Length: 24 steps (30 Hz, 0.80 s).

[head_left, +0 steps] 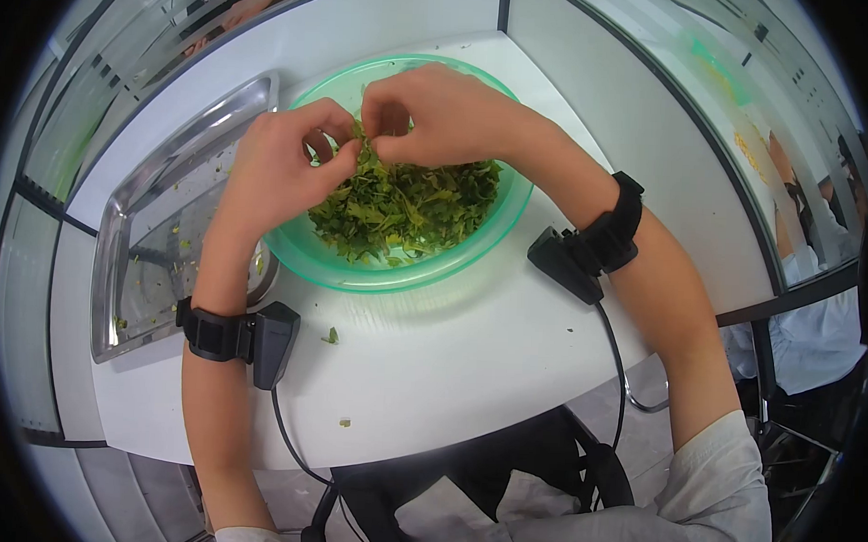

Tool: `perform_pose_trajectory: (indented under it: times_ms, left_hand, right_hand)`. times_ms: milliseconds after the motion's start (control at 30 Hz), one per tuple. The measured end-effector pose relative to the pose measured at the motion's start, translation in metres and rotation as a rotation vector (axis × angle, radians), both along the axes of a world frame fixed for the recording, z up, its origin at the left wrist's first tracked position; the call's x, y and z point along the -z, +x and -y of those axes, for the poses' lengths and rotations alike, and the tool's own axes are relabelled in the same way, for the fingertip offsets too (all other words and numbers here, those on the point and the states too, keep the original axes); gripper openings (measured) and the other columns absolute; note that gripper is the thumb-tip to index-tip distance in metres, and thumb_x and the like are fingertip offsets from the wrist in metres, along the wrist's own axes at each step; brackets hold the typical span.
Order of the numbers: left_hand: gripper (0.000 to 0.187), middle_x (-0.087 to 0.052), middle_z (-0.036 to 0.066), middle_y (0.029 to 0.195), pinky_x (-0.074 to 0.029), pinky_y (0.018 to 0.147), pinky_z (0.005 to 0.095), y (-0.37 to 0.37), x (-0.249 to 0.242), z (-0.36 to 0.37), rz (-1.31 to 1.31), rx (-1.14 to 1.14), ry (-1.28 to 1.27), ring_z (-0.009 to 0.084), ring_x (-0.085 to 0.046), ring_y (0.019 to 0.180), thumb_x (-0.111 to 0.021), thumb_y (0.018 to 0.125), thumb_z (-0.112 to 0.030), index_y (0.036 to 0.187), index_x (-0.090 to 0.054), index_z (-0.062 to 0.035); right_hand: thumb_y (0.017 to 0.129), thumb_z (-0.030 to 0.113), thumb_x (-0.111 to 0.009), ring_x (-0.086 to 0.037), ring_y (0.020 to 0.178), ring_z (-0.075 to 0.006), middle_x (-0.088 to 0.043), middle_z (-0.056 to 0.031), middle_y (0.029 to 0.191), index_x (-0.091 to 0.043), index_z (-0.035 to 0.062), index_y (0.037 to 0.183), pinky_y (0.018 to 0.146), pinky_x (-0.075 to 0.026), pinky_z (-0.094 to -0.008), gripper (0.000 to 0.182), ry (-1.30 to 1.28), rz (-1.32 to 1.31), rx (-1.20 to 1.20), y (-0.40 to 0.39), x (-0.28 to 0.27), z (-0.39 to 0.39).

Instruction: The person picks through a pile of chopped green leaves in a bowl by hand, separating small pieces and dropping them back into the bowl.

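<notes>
A translucent green bowl [395, 281] holds a heap of leafy greens [407, 208]. Over its left side, my left hand [290, 161] pinches a bit of leafy greens between thumb and fingertips. My right hand [435, 113] is above the back of the bowl, thumb and fingers closed at the same leafy bit. The fingertips of both hands almost meet, and the leaf between them is partly hidden by the fingers.
A metal tray [111, 260] with small green scraps lies left of the bowl. Leaf bits [330, 336] dot the white table [430, 386]. Grey partitions [639, 135] surround it. Black devices [275, 345] with cables are strapped to both forearms. Part of another person [814, 346] shows at right.
</notes>
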<state>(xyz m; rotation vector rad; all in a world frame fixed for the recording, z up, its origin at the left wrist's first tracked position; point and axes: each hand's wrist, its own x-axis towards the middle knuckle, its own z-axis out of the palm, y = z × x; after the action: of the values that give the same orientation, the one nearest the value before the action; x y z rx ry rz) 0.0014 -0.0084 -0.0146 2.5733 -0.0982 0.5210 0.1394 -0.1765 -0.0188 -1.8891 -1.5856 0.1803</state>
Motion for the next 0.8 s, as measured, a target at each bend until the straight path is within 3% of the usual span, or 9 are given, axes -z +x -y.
perform_pose_trajectory:
  times_ms: [33, 167, 267, 333, 467, 533, 800]
  left_hand:
    - [0.012, -0.071, 0.003, 0.077, -0.050, 0.057, 0.0301, 0.0003, 0.0004, -0.0003, 0.018, -0.004, 0.000, 0.0171, -0.069, 0.062, -0.070, 0.081, -0.015, 0.088, -0.067, -0.0061]
    - [0.012, -0.071, 0.003, 0.077, -0.050, 0.057, 0.0295, 0.0002, -0.0002, -0.0011, 0.004, -0.003, 0.003, 0.0165, -0.069, 0.062, -0.070, 0.081, -0.015, 0.089, -0.067, -0.0060]
    - [0.010, -0.068, 0.001, 0.071, -0.045, 0.059, 0.0241, -0.0004, -0.0007, 0.0006, -0.009, 0.002, -0.032, 0.0086, -0.061, 0.063, -0.069, 0.085, -0.009, 0.091, -0.065, -0.0024]
    - [0.012, -0.071, 0.003, 0.077, -0.049, 0.056, 0.0283, 0.0010, 0.0017, -0.0024, 0.021, 0.015, -0.021, 0.0153, -0.068, 0.061, -0.070, 0.081, -0.014, 0.090, -0.066, -0.0063]
    - [0.013, -0.071, 0.003, 0.077, -0.049, 0.056, 0.0280, 0.0007, 0.0014, -0.0026, 0.031, 0.026, -0.017, 0.0150, -0.067, 0.060, -0.069, 0.081, -0.013, 0.091, -0.066, -0.0062]
    - [0.011, -0.069, 0.002, 0.075, -0.046, 0.060, 0.0244, -0.0003, -0.0003, 0.0005, 0.005, 0.025, -0.049, 0.0092, -0.063, 0.065, -0.070, 0.084, -0.007, 0.093, -0.066, -0.0028]
    - [0.023, -0.071, 0.002, 0.083, -0.047, 0.060, 0.0246, -0.0011, -0.0017, 0.0029, -0.012, 0.056, -0.024, 0.0105, -0.064, 0.066, -0.073, 0.079, -0.003, 0.101, -0.066, -0.0037]
  right_hand:
    - [0.078, 0.018, -0.068, -0.068, 0.073, -0.0181, -0.071, -0.0068, 0.077, -0.066, 0.0043, 0.089, 0.071, -0.053, -0.0319, 0.017, 0.004, 0.009, 0.046, -0.0008, -0.0009, 0.0002]
    - [0.079, 0.017, -0.067, -0.068, 0.073, -0.0185, -0.071, -0.0071, 0.077, -0.067, 0.0043, 0.089, 0.070, -0.054, -0.0323, 0.016, 0.034, 0.024, 0.080, -0.0004, 0.0012, -0.0005]
    - [0.079, 0.017, -0.066, -0.068, 0.072, -0.0188, -0.071, -0.0072, 0.077, -0.068, 0.0048, 0.089, 0.070, -0.054, -0.0322, 0.016, 0.016, 0.031, 0.038, 0.0024, 0.0029, -0.0018]
    - [0.079, 0.016, -0.066, -0.069, 0.073, -0.0193, -0.071, -0.0075, 0.078, -0.069, 0.0051, 0.090, 0.070, -0.054, -0.0322, 0.016, 0.014, 0.039, 0.016, 0.0038, 0.0045, -0.0021]
    - [0.079, 0.017, -0.066, -0.069, 0.074, -0.0205, -0.072, -0.0081, 0.079, -0.069, 0.0047, 0.090, 0.071, -0.054, -0.0333, 0.016, 0.012, 0.020, 0.017, 0.0008, 0.0027, -0.0016]
    - [0.079, 0.017, -0.066, -0.069, 0.074, -0.0207, -0.072, -0.0083, 0.079, -0.069, 0.0046, 0.090, 0.071, -0.054, -0.0338, 0.017, 0.003, 0.026, 0.020, 0.0005, 0.0024, -0.0003]
    - [0.081, 0.019, -0.066, -0.070, 0.076, -0.0203, -0.073, -0.0085, 0.081, -0.070, 0.0043, 0.091, 0.076, -0.054, -0.0349, 0.018, -0.010, -0.006, -0.010, 0.0027, 0.0000, 0.0002]
